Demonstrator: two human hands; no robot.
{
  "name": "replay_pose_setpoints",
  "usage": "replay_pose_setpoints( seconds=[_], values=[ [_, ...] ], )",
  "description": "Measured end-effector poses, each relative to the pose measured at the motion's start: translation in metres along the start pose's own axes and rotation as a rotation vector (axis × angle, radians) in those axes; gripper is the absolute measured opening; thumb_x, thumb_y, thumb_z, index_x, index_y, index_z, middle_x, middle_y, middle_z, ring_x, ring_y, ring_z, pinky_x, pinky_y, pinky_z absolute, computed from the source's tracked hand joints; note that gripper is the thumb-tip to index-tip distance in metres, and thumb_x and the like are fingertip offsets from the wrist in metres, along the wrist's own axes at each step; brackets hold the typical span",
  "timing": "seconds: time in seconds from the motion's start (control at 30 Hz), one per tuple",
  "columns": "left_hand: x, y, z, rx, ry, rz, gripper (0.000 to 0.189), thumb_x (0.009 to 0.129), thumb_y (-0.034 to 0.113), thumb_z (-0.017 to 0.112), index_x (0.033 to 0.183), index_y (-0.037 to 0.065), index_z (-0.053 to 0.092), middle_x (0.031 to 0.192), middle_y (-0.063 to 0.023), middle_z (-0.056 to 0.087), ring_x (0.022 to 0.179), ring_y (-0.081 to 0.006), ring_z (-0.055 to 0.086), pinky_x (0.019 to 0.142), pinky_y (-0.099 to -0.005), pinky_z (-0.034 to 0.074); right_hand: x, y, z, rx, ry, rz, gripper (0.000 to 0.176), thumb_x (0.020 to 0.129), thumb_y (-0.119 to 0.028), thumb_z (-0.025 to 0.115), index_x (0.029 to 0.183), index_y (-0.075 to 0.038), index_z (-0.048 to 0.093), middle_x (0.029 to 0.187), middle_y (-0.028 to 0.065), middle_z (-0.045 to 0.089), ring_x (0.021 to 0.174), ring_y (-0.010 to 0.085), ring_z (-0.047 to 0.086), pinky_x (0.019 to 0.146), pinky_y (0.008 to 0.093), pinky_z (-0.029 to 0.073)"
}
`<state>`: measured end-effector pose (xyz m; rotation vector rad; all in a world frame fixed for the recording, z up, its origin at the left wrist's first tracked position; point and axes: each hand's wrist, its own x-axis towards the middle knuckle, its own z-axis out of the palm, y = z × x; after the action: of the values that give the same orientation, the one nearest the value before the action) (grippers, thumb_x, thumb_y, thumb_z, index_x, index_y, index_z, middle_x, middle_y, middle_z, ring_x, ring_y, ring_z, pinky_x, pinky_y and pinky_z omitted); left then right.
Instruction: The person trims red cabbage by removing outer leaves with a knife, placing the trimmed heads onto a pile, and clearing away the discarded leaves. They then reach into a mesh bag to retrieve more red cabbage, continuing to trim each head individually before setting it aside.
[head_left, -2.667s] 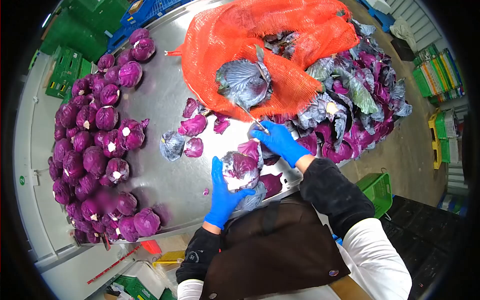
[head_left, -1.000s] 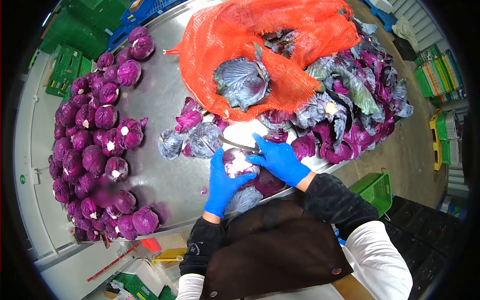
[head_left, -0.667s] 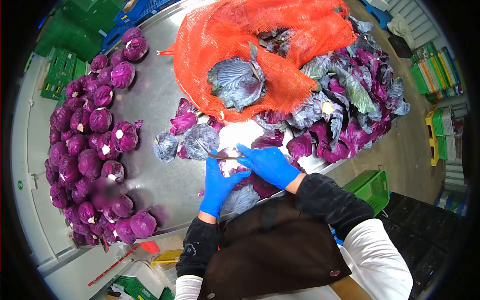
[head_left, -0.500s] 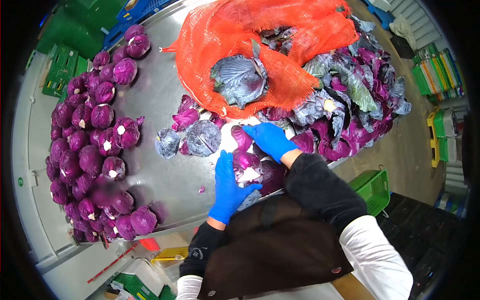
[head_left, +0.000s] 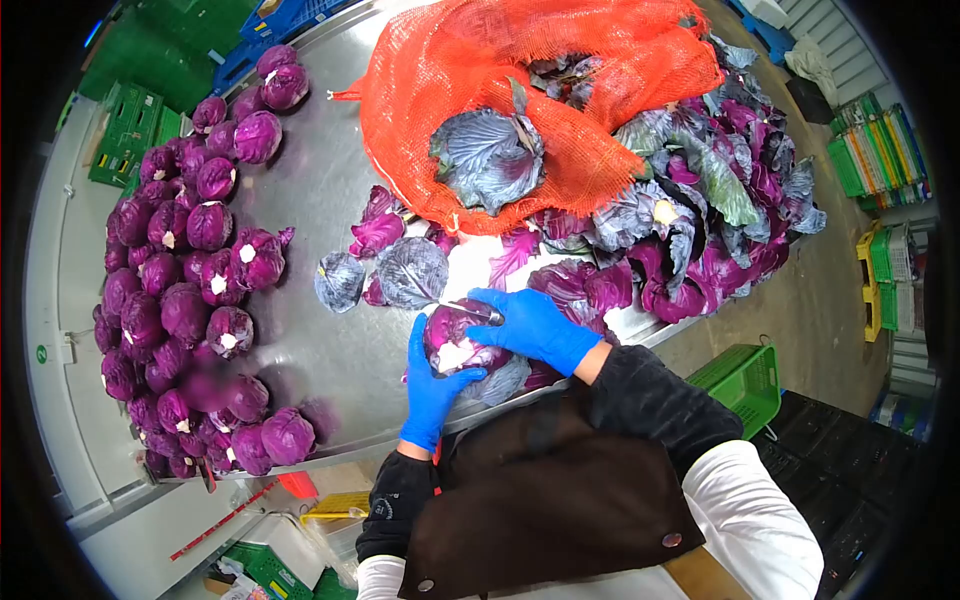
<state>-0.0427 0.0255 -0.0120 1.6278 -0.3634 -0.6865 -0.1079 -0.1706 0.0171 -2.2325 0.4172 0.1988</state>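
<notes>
Both of my hands wear blue gloves. My left hand (head_left: 430,388) is wrapped around the left and near side of a red cabbage (head_left: 455,330), whose pale cut stem end faces up. My right hand (head_left: 537,328) is closed on a small knife (head_left: 490,316), its blade lying across the top of that cabbage. Loose purple outer leaves (head_left: 575,285) lie just beyond my right hand. Two dull bluish leaves or heads, one of them a rounded outer leaf (head_left: 412,272), rest on the metal table (head_left: 330,215) beyond my left hand.
Many trimmed red cabbages (head_left: 185,312) are gathered along the table's left side. An orange mesh sack (head_left: 420,150) lies at the back, with a grey-blue leaf (head_left: 487,160) on it. A heap of stripped leaves (head_left: 720,190) covers the right. Beyond the near edge stands a green crate (head_left: 745,390).
My left hand and the cabbage have shifted slightly left and nearer. My right hand has come from the leaves to the cabbage, and the knife blade now shows. A purple leaf lies beyond.
</notes>
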Motion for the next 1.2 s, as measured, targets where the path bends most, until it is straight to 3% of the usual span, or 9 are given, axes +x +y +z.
replay_pose_setpoints(
  seconds=[0.23,0.3,0.47,0.53,0.6,0.7,0.87,1.03,1.2],
  values=[
    [0.004,-0.003,-0.006,-0.009,-0.033,-0.037,0.109,0.054,0.017,0.090,0.141,0.001,0.026,0.137,-0.0164,0.039,0.124,-0.0257,0.044,0.104,-0.0375,0.038,0.007,0.042,-0.016,-0.077,0.047,0.005,0.047,0.078,-0.025,0.065,0.124,-0.021,0.057,0.087,0.0160,0.066,0.080,0.0308,0.066,0.073,0.0376,0.052],
    [0.008,-0.007,-0.012,0.037,-0.082,-0.007,0.108,0.056,0.019,0.089,0.141,0.001,0.026,0.138,-0.0166,0.039,0.124,-0.0259,0.043,0.104,-0.0377,0.038,0.007,0.033,-0.022,0.329,0.044,-0.113,0.040,0.078,-0.021,0.064,0.118,-0.020,0.060,0.093,0.0108,0.066,0.082,0.0269,0.065,0.073,0.0364,0.052],
    [0.006,0.007,-0.001,-0.043,-0.084,-0.087,0.103,0.061,0.027,0.086,0.141,0.000,0.026,0.139,-0.0178,0.036,0.128,-0.0278,0.039,0.105,-0.0390,0.035,0.027,0.028,-0.038,-0.001,-0.259,-0.288,0.046,0.076,-0.030,0.072,0.116,-0.014,0.058,0.099,0.0077,0.060,0.093,0.0256,0.060,0.083,0.0361,0.047],
    [-0.001,-0.004,0.013,0.569,0.109,0.202,0.097,0.064,0.029,0.084,0.139,-0.001,0.030,0.137,-0.0183,0.037,0.128,-0.0290,0.038,0.105,-0.0398,0.034,0.025,0.027,-0.036,0.020,-0.274,-0.327,0.046,0.075,-0.032,0.072,0.115,-0.013,0.059,0.100,0.0080,0.060,0.093,0.0259,0.060,0.083,0.0363,0.047],
    [0.005,-0.002,0.009,0.468,0.084,0.138,0.096,0.064,0.029,0.085,0.138,-0.001,0.031,0.135,-0.0188,0.038,0.127,-0.0293,0.038,0.105,-0.0402,0.033,0.019,0.026,-0.030,0.191,-0.207,-0.408,0.043,0.073,-0.036,0.072,0.108,-0.014,0.059,0.099,0.0114,0.057,0.091,0.0320,0.059,0.078,0.0410,0.047],
    [0.008,-0.005,-0.002,0.384,0.093,0.061,0.093,0.064,0.028,0.085,0.136,-0.001,0.035,0.131,-0.0182,0.041,0.123,-0.0284,0.042,0.103,-0.0400,0.036,0.021,0.022,-0.025,0.131,-0.219,-0.413,0.039,0.076,-0.033,0.072,0.107,-0.011,0.060,0.093,0.0090,0.058,0.087,0.0259,0.061,0.079,0.0359,0.047],
    [0.013,-0.016,-0.011,-0.018,0.045,-0.113,0.094,0.063,0.025,0.085,0.137,0.000,0.033,0.129,-0.0158,0.045,0.119,-0.0262,0.046,0.101,-0.0379,0.039,0.023,0.021,-0.021,0.094,-0.271,-0.410,0.038,0.077,-0.030,0.071,0.108,-0.011,0.059,0.093,0.0089,0.058,0.087,0.0273,0.061,0.078,0.0366,0.047],
    [0.013,-0.007,-0.015,0.078,-0.003,-0.102,0.097,0.064,0.025,0.085,0.139,0.000,0.029,0.131,-0.0167,0.043,0.120,-0.0261,0.046,0.101,-0.0373,0.040,0.020,0.010,-0.015,0.214,-0.099,-0.513,0.036,0.075,-0.029,0.072,0.102,-0.010,0.059,0.096,0.0080,0.058,0.088,0.0279,0.060,0.076,0.0371,0.047],
    [0.006,-0.007,-0.008,0.030,0.036,-0.018,0.089,0.066,0.022,0.084,0.136,0.000,0.034,0.127,-0.0155,0.047,0.115,-0.0250,0.050,0.097,-0.0347,0.043,0.025,0.015,-0.022,0.049,-0.310,-0.502,0.035,0.074,-0.028,0.071,0.101,-0.009,0.059,0.104,0.0084,0.058,0.091,0.0310,0.059,0.078,0.0391,0.047]
  ],
)
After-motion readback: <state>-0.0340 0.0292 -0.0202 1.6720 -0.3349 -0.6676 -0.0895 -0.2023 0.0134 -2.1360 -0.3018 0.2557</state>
